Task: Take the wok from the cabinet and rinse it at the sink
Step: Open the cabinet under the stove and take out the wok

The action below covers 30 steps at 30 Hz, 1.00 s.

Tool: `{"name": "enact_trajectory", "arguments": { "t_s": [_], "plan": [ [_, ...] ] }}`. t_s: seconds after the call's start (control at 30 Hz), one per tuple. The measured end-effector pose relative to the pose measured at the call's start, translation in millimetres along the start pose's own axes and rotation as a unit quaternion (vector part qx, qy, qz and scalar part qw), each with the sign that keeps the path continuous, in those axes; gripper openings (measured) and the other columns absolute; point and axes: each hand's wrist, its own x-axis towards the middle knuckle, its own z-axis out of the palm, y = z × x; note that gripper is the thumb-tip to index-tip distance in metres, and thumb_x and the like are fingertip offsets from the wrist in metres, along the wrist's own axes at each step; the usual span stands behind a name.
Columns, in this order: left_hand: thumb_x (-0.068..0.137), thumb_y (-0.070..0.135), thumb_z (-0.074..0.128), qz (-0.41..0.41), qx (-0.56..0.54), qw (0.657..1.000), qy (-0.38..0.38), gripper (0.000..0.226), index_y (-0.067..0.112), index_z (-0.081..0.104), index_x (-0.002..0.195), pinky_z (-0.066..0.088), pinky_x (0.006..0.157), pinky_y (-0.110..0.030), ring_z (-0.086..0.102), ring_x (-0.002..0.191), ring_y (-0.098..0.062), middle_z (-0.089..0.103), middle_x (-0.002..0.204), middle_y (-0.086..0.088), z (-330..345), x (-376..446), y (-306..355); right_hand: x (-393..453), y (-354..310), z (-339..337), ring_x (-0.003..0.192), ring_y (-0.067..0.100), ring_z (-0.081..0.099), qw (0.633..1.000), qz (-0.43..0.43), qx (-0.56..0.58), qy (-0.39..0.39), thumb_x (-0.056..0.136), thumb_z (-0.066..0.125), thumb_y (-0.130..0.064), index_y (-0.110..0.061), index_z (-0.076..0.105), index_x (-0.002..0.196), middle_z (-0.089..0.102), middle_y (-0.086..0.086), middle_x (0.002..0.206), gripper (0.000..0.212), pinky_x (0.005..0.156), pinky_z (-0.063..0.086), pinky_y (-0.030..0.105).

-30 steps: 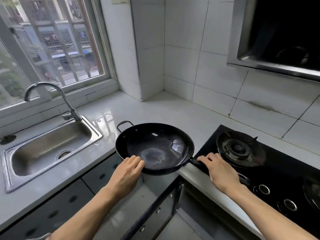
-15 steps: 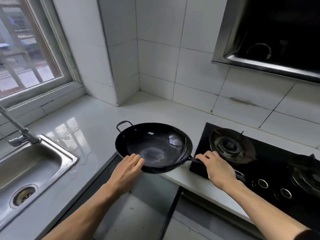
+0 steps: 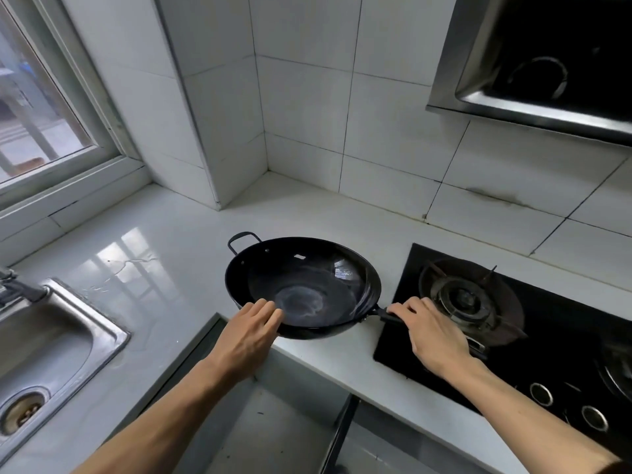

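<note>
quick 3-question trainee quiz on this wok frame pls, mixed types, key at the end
1. True or false: the wok is already inside the sink.
2. Multiple choice: the right hand is on the wok's
A. small loop handle
B. long handle
C. rim
3. Fill in: the left hand holds the wok at its near ____.

Key: 1 false: the wok is over the counter corner, between the sink and the gas stove. 2 B: it grips the long handle; the loop handle on the far side is free. 3 rim.
</note>
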Motion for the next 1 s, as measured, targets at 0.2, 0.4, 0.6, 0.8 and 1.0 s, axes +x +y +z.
{"name": "enact_trajectory", "arguments": {
  "t_s": [0.2, 0.4, 0.6, 0.8, 1.0],
  "plan": [
    [0.081, 0.014, 0.072, -0.001, 0.003, 1.0, -0.011, 0.02, 0.016, 0.055, 0.091, 0.045, 0.063, -0.031, 0.047, 0.073, -0.019, 0.053, 0.084, 0.001, 8.6, 14.8, -5.5, 20.5, 11.2, 9.3, 0.106, 0.015, 0.042, 1.0, -0.012, 0.013, 0.0, 0.079, 0.06, 0.004, -0.034, 0.041, 0.135, 0.047, -0.005, 0.12, 0.07, 0.068, 0.048, 0.027],
    [0.079, 0.012, 0.074, -0.003, 0.004, 1.0, -0.014, 0.024, 0.015, 0.054, 0.092, 0.044, 0.062, -0.03, 0.046, 0.073, -0.018, 0.053, 0.084, 0.001, 13.8, 23.5, -7.7, 31.9, 17.0, 19.2, 0.103, 0.015, 0.043, 1.0, -0.009, 0.028, 0.007, 0.079, 0.06, 0.006, -0.034, 0.043, 0.134, 0.048, -0.006, 0.117, 0.07, 0.062, 0.046, 0.025],
    [0.079, 0.009, 0.075, -0.004, 0.017, 1.0, -0.02, 0.026, 0.016, 0.055, 0.095, 0.041, 0.061, -0.029, 0.043, 0.072, -0.018, 0.051, 0.084, 0.0, 29.3, 30.7, -8.6, 43.8, 19.2, 38.9, 0.101, 0.017, 0.043, 0.998, 0.001, 0.067, 0.011, 0.075, 0.065, 0.007, -0.033, 0.046, 0.13, 0.049, -0.006, 0.113, 0.07, 0.064, 0.05, 0.028],
    [0.075, 0.004, 0.071, -0.005, 0.036, 0.998, -0.06, 0.022, 0.018, 0.058, 0.086, 0.032, 0.058, -0.03, 0.042, 0.068, -0.019, 0.049, 0.078, 0.003, 49.1, 32.6, -10.5, 48.6, 17.8, 58.2, 0.098, 0.018, 0.044, 0.994, -0.003, 0.102, 0.028, 0.071, 0.067, 0.011, -0.029, 0.051, 0.125, 0.051, -0.004, 0.108, 0.069, 0.073, 0.051, 0.032],
    [0.07, -0.003, 0.066, -0.02, 0.039, 0.997, -0.067, 0.026, 0.016, 0.057, 0.085, 0.037, 0.057, -0.033, 0.043, 0.07, -0.023, 0.05, 0.078, 0.0, 66.8, 23.4, 0.0, 47.9, 20.7, 71.6, 0.096, 0.017, 0.043, 0.989, 0.006, 0.14, 0.036, 0.067, 0.06, 0.016, -0.027, 0.055, 0.122, 0.05, -0.004, 0.106, 0.069, 0.076, 0.051, 0.037]
  ]
}}
